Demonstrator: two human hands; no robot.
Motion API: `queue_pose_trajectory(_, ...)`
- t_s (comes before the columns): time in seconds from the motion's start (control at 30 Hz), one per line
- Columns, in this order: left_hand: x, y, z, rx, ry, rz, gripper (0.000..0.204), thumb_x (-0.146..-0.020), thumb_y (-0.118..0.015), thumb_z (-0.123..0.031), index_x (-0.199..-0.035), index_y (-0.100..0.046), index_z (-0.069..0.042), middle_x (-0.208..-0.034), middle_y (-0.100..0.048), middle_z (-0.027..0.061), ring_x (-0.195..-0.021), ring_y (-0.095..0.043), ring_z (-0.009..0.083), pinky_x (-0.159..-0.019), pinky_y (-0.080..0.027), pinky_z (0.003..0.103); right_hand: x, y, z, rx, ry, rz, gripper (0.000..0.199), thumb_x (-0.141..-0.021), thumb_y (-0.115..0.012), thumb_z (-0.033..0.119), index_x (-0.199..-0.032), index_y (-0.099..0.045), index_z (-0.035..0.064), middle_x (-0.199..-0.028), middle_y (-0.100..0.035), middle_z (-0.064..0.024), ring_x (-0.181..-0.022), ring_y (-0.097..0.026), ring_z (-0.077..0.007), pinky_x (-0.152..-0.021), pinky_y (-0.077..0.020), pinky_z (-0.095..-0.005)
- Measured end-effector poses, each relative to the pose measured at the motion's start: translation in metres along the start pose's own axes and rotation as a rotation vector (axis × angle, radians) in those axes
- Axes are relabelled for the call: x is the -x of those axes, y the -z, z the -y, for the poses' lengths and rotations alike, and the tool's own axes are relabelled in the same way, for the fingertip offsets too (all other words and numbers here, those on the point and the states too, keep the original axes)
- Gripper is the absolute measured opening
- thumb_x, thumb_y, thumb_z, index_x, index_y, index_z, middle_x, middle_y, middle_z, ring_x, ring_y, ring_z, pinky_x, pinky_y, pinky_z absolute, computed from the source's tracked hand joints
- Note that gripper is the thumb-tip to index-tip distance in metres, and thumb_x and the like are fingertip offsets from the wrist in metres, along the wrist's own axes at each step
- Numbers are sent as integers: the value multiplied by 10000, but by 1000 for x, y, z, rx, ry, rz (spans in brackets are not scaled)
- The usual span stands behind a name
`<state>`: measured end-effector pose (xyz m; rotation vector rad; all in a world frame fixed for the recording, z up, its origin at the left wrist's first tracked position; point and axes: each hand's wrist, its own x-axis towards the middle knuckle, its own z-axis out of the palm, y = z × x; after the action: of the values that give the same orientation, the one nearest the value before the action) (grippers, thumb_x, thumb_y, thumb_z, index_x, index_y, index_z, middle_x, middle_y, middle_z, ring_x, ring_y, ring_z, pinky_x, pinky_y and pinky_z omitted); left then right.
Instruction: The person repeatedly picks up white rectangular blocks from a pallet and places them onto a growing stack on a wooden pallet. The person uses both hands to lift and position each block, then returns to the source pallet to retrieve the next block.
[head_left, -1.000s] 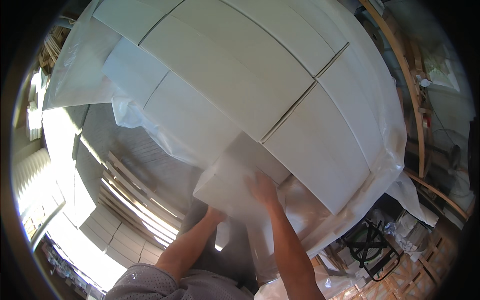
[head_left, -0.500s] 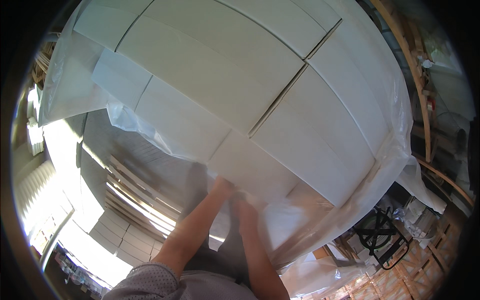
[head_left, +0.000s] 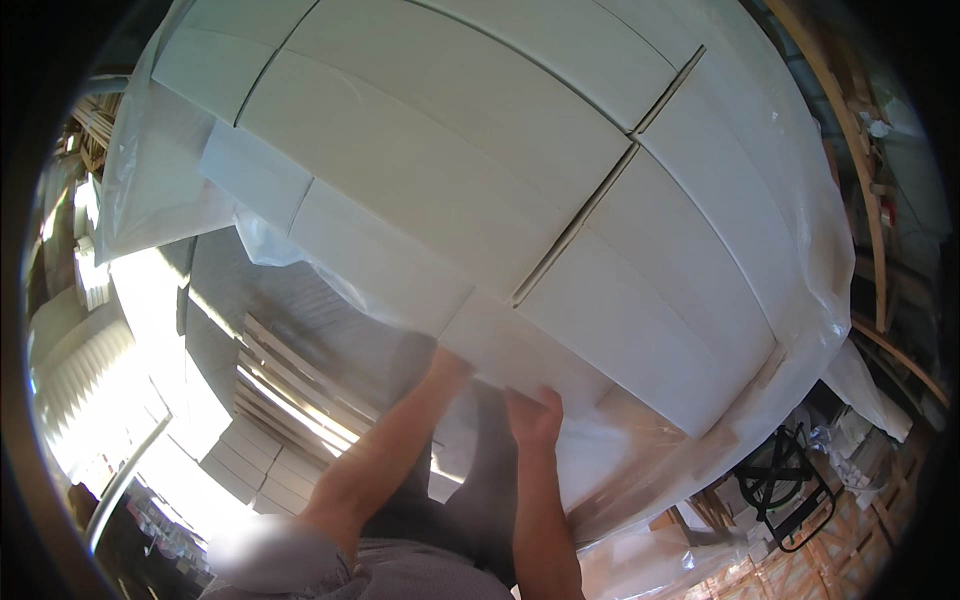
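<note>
It looks like a warehouse or packing workshop — white cartons [head_left: 440, 150] stacked in plastic sheeting [head_left: 160, 185], wooden slats [head_left: 298, 362] on a grey floor [head_left: 285, 285].

Plain white carton [head_left: 535, 348], lower edge blurred, at the stack's [head_left: 430, 150] near side, against a neighbouring carton [head_left: 385, 258]

One second ago, the box [head_left: 535, 348] is tilted out of the row at lower centre; now it sits in line with its neighbours. The right hand [head_left: 537, 418] has come off its face and is just below its lower edge; contact is unclear. Half a second ago the hands are side by side; now the right is further right, apart from the left hand [head_left: 450, 371]. A white glare now covers the left sleeve [head_left: 275, 552], lower left. The stool [head_left: 785, 488] shows further right.
</note>
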<state>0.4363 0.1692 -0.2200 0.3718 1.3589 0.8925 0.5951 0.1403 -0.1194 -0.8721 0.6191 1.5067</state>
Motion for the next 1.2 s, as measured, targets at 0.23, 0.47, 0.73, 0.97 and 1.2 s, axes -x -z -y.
queue_pose_trajectory(0.23, 7, 9, -10, 10, 346, -12, 296, -939, -521, -346, -1142, -585, -141, -1050, -655, 40, -925, -641, 219, -770, -529, 411, -9, 6, -3, 17, -1, -22, 656, -710, -655, 166, -1327, -464, 56, -1323, -503, -107, -1286, -413, -282, -1092, -318, -451)
queue_pose_trajectory(0.47, 32, 76, -4, -214, 464, 300, 308, -948, -476, -265, -1160, -579, -67, -1039, -661, 56, -843, -659, 231, -678, -529, 352, -4, 19, -6, -51, -96, -145, 537, -731, -598, 186, -1223, -483, 3, -1203, -541, -181, -1132, -523, -324, -982, -434, -471)
queue_pose_trajectory(0.73, 69, 36, -274, -826, -513, 15, 173, -926, -513, -104, -987, -637, 0, -868, -671, 121, -732, -663, 231, -670, -525, 321, 41, -48, -15, 1615, 10, 28, 386, -926, -543, 205, -1187, -509, -77, -1091, -633, -194, -923, -646, -276, -844, -515, -392)
queue_pose_trajectory(0.97, -41, 37, -507, -1157, -1122, -506, 290, -912, -555, -138, -1172, -576, -13, -1315, -508, 188, -1205, -492, 348, -997, -407, 444, 78, -267, 5, 1843, 1049, 7, 341, -907, -549, 227, -1148, -573, -14, -1167, -595, -178, -1123, -544, -333, -982, -417, -431)
queue_pose_trajectory(1.2, -108, 54, -535, -1574, -824, -644, 553, -927, -499, -329, -1381, -400, -29, -1503, -284, 177, -1412, -228, 325, -1140, -176, 519, 16, -308, 24, 2219, 1588, -457, 533, -885, -533, 245, -1306, -413, -59, -1382, -406, -213, -1288, -372, -377, -1053, -323, -513)
